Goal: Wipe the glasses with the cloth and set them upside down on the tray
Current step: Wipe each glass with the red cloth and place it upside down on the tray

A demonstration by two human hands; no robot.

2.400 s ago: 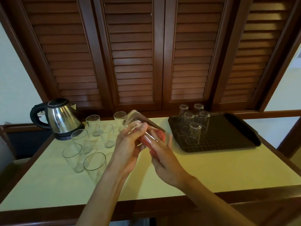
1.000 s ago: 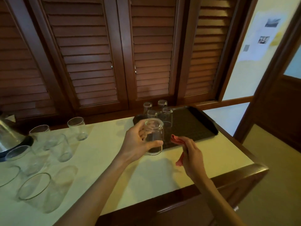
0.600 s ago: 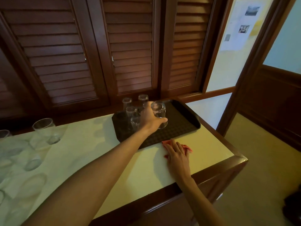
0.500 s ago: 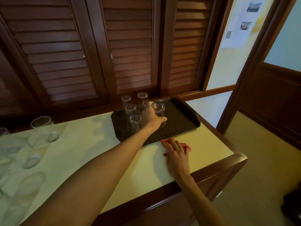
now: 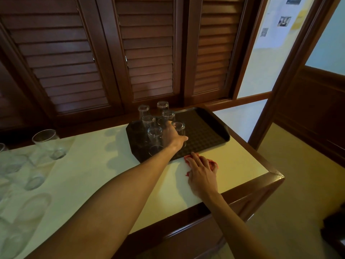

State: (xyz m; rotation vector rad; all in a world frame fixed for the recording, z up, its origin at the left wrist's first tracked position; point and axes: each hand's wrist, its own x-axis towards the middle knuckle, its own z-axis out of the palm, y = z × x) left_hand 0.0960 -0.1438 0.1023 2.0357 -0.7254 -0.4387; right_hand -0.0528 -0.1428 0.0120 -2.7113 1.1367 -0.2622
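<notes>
Gripping an upturned glass (image 5: 179, 132) on the dark tray (image 5: 209, 128), my left hand (image 5: 172, 136) has thumb and fingers curled round its side. Five more upturned glasses (image 5: 154, 135) cluster at its 10 o'clock. My right hand (image 5: 200, 171) lies flat, fingers straight, on the red cloth (image 5: 212, 164) at the tray's 6 o'clock. Upright glasses (image 5: 47, 142) wait at 9 o'clock.
</notes>
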